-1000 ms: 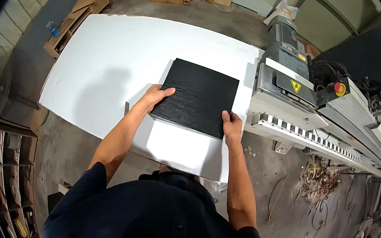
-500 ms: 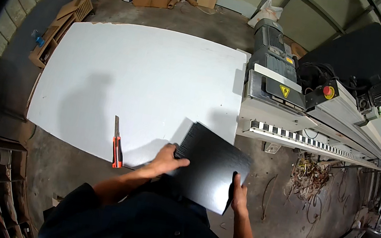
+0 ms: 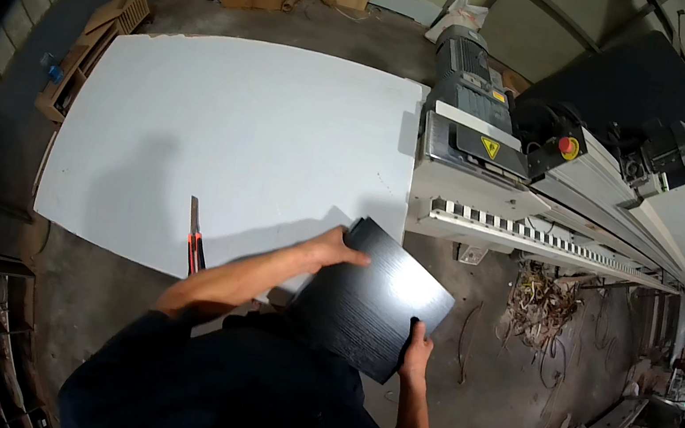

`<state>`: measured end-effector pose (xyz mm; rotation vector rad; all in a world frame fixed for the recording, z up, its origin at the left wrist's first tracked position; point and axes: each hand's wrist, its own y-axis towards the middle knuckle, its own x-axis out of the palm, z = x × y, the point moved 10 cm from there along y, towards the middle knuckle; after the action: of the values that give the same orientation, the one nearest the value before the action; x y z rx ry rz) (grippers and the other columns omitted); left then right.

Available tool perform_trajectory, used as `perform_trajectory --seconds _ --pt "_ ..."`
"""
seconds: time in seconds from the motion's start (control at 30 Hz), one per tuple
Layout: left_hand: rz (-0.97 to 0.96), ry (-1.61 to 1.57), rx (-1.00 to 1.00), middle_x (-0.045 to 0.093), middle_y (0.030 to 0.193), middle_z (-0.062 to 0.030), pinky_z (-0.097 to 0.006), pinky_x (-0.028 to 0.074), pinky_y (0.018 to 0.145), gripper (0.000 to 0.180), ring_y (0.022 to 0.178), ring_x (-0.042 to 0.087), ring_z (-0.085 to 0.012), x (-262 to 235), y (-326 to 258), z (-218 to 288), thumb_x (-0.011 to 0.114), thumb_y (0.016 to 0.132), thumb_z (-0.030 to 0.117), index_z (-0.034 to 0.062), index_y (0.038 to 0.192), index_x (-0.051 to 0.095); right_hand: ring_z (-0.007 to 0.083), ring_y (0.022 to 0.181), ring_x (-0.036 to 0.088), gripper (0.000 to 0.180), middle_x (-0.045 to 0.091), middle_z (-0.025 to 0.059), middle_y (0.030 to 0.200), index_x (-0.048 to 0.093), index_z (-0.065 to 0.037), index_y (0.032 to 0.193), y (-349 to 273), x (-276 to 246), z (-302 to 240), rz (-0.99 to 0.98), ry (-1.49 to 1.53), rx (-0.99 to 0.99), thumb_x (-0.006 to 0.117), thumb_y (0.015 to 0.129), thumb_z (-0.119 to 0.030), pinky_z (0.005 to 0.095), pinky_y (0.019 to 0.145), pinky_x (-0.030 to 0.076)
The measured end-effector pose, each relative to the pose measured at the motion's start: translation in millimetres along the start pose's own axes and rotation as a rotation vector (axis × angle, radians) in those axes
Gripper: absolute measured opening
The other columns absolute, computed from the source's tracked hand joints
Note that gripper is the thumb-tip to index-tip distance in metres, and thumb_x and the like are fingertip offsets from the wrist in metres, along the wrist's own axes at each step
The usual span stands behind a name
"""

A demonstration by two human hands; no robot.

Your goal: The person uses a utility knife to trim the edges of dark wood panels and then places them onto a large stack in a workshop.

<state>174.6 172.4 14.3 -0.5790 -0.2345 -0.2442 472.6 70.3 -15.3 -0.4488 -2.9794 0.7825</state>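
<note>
Black panel (image 3: 379, 296) in two hands

At lower centre of the frame, left hand (image 3: 334, 249) and right hand (image 3: 417, 356) clasp its edges, thumbs on top, fingers mostly hidden. Handling seems the step; moving it calls for even support.

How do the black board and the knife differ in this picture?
The board is broad and roughly rectangular; the knife is slim and much smaller.
The board is held by the left hand and right hand; the knife lies on the white table.
The board's face is black; the knife has a red-and-black handle and a greyish blade.
Both show some black.
</note>
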Motion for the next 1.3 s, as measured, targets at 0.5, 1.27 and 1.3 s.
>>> perform_trajectory --seconds 0.5,1.27,1.3 --pt "0.295 0.369 0.579 0.052 0.124 -0.0103 -0.034 0.049 0.093 0.099 0.111 0.055 -0.0207 -85.0 -138.1 112.6 0.082 0.063 0.003 0.0083 0.143 0.024 0.0153 0.093 0.061 0.064 0.063 0.0057 0.105 0.052 -0.003 0.115 14.9 147.9 -141.9 -0.604 -0.105 -0.469 0.088 0.064 -0.016 0.0306 0.083 0.051" --pt "0.344 0.169 0.844 0.055 0.117 -0.0061 -0.030 0.046 0.092 0.084 0.096 0.057 -0.0144 -74.3 -154.1 119.9 0.067 0.073 -0.007 0.0005 0.146 0.026 0.0201 0.125 0.042 0.085 0.043 0.0126 0.139 0.021 -0.002 0.148 -4.6 160.7 -155.8 -0.560 0.031 -0.620 0.072 0.083 -0.019 0.0311 0.106 0.031" --pt "0.363 0.178 0.832 0.054 0.119 -0.0067 -0.030 0.045 0.093 0.084 0.099 0.056 -0.0151 -78.4 -155.6 118.7 0.068 0.074 -0.007 0.0000 0.146 0.025 0.0201 0.125 0.042 0.085 0.043 0.0126 0.139 0.021 -0.002 0.148 -6.2 163.1 -159.0 -0.571 0.029 -0.623 0.072 0.083 -0.019 0.0311 0.106 0.031"
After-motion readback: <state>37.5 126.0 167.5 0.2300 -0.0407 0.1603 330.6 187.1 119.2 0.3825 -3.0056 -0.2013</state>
